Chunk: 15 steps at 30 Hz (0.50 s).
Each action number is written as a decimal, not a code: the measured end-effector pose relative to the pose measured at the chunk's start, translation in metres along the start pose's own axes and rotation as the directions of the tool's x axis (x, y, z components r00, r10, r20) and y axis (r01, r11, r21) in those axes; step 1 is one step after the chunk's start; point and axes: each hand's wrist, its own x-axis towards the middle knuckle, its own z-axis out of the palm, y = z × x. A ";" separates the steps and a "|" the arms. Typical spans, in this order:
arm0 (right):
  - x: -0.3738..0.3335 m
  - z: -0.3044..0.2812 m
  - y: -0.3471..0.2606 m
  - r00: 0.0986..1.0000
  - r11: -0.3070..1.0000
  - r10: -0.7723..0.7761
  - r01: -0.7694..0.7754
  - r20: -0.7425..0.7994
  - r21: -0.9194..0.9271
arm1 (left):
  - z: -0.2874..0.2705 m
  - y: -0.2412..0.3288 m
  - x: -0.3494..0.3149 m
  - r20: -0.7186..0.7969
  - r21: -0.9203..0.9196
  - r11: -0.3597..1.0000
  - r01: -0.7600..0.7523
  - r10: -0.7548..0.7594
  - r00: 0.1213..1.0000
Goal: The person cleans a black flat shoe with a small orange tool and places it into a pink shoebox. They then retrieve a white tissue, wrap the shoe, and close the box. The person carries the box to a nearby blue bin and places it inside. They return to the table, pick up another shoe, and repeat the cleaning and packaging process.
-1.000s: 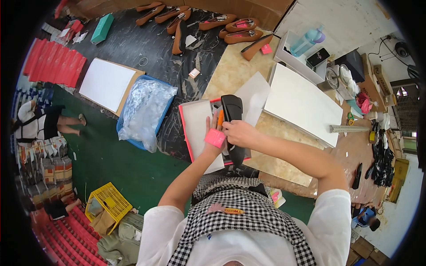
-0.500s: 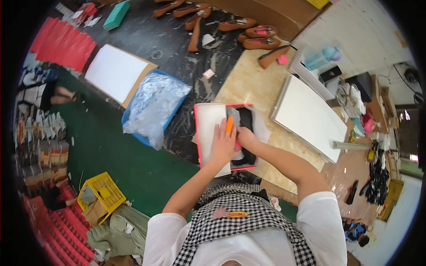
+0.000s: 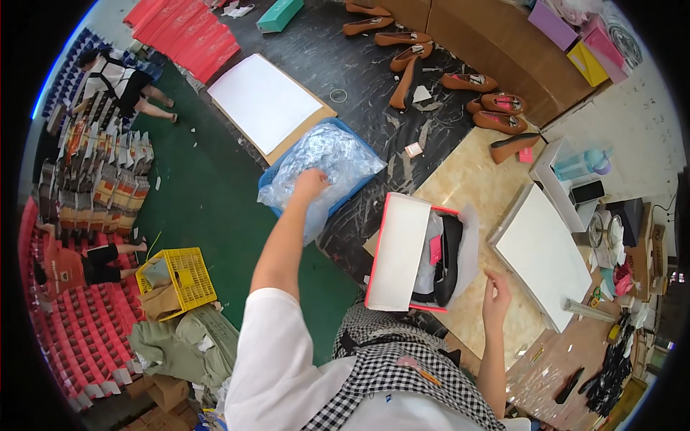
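My left hand (image 3: pixel 310 185) reaches over a blue plastic basket (image 3: pixel 270 177) and touches the crinkled clear plastic (image 3: pixel 338 154) filling it. Its fingers are bent together; what lies between them is too small to make out. In front of me stands a red-and-white shoe box (image 3: pixel 397 251). Inside it lie a black shoe (image 3: pixel 449 258), pale wrapping and a pink tag (image 3: pixel 435 249). A white flap covers the box's left part, and translucent paper spreads out at its right. My right hand (image 3: pixel 496 296) hovers right of the box, empty, fingers loosely curled and thumb apart.
Several brown flat shoes (image 3: pixel 501 122) line the back of the table. A white board (image 3: pixel 540 251) leans at the right, beside a white tray (image 3: pixel 557 172). White sheets (image 3: pixel 266 100) lie far left. A yellow crate (image 3: pixel 188 280) and two people are off to the left.
My hands have left the shoe box: the left went to the blue basket, the right drew away rightward. The orange strip by my left fingers is out of sight. The view has shifted left.
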 end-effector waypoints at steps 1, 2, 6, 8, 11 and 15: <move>-0.005 -0.003 0.002 0.998 0.998 -0.044 0.046 0.040 -0.041 | 0.012 0.013 0.005 -0.151 0.004 0.998 0.066 -0.064 0.986; -0.010 -0.010 0.003 0.995 0.992 -0.076 0.083 0.072 -0.097 | 0.031 0.041 0.010 -0.288 -0.010 0.993 0.114 -0.112 0.951; -0.026 -0.012 0.000 0.990 0.994 -0.036 0.050 0.138 -0.099 | 0.059 0.063 0.008 -0.519 -0.164 0.949 0.270 -0.316 0.794; -0.028 -0.012 -0.002 0.989 0.995 -0.029 0.043 0.146 -0.095 | 0.059 0.052 0.011 -0.477 -0.180 0.960 0.213 -0.274 0.835; -0.028 -0.014 0.003 0.987 0.992 -0.029 0.047 0.155 -0.117 | 0.046 0.033 0.008 -0.386 -0.203 0.971 0.125 -0.197 0.901; -0.022 -0.014 0.006 0.987 0.993 -0.060 0.074 0.149 -0.090 | 0.029 0.001 -0.002 -0.136 -0.546 0.825 0.142 -0.255 0.957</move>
